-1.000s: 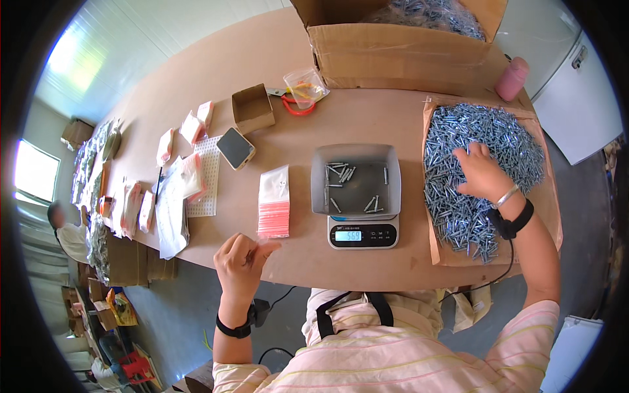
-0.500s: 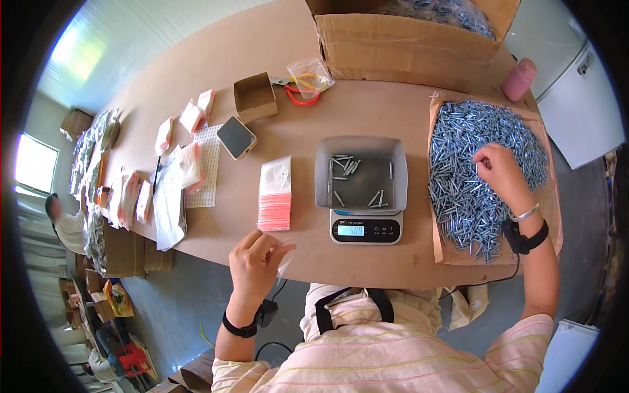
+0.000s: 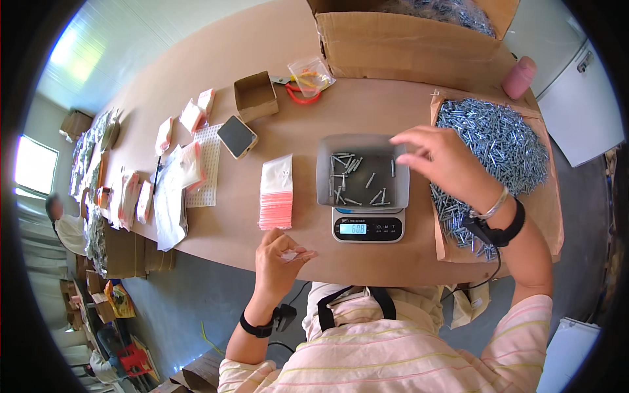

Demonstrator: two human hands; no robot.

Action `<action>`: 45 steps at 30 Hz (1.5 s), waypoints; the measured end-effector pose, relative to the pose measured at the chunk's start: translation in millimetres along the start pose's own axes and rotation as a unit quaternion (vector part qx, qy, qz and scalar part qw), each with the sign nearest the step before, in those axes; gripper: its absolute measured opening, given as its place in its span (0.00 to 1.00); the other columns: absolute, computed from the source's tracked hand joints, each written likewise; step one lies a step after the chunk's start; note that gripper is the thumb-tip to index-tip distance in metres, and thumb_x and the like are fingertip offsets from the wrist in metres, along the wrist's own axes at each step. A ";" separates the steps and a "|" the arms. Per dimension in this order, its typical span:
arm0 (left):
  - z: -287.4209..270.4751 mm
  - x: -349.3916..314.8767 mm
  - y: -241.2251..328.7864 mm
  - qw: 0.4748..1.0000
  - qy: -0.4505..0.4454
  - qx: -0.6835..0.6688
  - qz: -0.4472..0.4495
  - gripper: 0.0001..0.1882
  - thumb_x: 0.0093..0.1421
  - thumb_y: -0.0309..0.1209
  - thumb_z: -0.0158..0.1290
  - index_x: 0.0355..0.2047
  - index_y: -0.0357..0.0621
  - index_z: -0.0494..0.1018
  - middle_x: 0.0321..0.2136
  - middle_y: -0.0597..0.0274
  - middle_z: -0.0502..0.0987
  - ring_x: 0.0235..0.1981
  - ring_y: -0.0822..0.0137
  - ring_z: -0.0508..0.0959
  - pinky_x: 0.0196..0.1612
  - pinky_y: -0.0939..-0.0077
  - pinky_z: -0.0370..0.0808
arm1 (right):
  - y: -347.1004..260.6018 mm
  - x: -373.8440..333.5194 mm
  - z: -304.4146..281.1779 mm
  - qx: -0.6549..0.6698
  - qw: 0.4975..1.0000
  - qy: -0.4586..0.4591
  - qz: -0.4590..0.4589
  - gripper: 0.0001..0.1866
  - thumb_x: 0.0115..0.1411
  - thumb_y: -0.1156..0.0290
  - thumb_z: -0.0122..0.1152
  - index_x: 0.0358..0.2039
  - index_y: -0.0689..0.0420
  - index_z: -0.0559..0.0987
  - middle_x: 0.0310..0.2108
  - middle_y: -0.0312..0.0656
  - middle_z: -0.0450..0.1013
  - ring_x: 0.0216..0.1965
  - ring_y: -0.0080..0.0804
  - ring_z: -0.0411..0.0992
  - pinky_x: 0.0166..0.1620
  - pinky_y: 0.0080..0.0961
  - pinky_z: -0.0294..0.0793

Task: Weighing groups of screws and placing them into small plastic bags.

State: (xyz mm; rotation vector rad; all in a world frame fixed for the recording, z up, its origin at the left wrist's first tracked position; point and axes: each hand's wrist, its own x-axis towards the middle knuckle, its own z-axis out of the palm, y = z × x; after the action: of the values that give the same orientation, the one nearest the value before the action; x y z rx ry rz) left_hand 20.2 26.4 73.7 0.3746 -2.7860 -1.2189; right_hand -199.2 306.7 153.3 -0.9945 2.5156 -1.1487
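Note:
My right hand [image 3: 438,156] is over the right rim of a grey plastic tray [image 3: 329,145], thumb and fingers apart, with nothing seen between them. Several silvery screws [image 3: 352,164] lie scattered in the tray, which sits on a digital kitchen scale [image 3: 368,226] with a lit display. At the table's near edge, the fingers of my left hand [image 3: 275,257] are closed on a small see-through plastic bag [image 3: 304,254]. Just beyond that hand lies a stack of small plastic bags with orange-red edges [image 3: 276,196]. A large heap of screws [image 3: 488,147] covers a brown sheet to the right.
A big cardboard box [image 3: 409,46] stands at the back, beside a pink bottle [image 3: 519,78]. Further left are red-handled scissors [image 3: 303,95], a small open carton [image 3: 256,98], a phone [image 3: 237,137] and more bags [image 3: 192,118]. A person [image 3: 67,226] is at the far left.
My right hand has come left from the screw heap to the tray and opened. More screws lie in the tray. My left hand has shifted slightly right with the bag.

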 end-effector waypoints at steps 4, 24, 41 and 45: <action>0.1 11.5 4.5 0.979 0.102 0.077 0.161 0.17 0.43 0.24 0.74 0.24 0.40 0.74 0.33 0.61 0.78 0.30 0.61 0.76 0.36 0.71 0.74 | 55.5 -27.1 -28.1 -0.322 0.946 0.028 0.009 0.21 0.53 0.68 0.73 0.44 0.60 0.76 0.43 0.49 0.72 0.48 0.47 0.72 0.52 0.38 0.74; 26.7 10.6 -7.1 0.994 0.051 0.072 0.064 0.18 0.44 0.23 0.71 0.30 0.46 0.72 0.30 0.64 0.74 0.37 0.59 0.71 0.47 0.65 0.68 | 112.8 -68.0 -33.8 -0.339 0.931 0.074 0.116 0.04 0.54 0.82 0.57 0.31 0.62 0.77 0.31 0.49 0.75 0.35 0.52 0.76 0.42 0.42 0.77; 26.0 11.0 0.7 0.992 0.052 0.071 0.088 0.20 0.41 0.26 0.74 0.30 0.47 0.72 0.35 0.64 0.75 0.44 0.57 0.70 0.54 0.65 0.65 | 41.8 -42.2 -27.0 -0.225 0.973 0.015 0.041 0.13 0.54 0.72 0.71 0.39 0.60 0.79 0.40 0.46 0.74 0.43 0.46 0.73 0.48 0.37 0.75; 27.0 12.1 -0.3 0.993 0.050 0.068 0.083 0.20 0.41 0.25 0.74 0.30 0.47 0.72 0.36 0.64 0.75 0.44 0.56 0.70 0.54 0.64 0.65 | 89.7 -70.8 -11.8 -0.331 0.939 -0.049 0.083 0.16 0.51 0.70 0.71 0.38 0.57 0.77 0.43 0.48 0.67 0.49 0.51 0.66 0.52 0.44 0.71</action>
State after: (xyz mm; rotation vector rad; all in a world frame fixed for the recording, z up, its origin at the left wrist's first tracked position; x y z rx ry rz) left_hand 4.0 42.4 54.8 0.2021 -2.7579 -0.9522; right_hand -195.4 402.1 89.5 -0.9031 2.8825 -0.1766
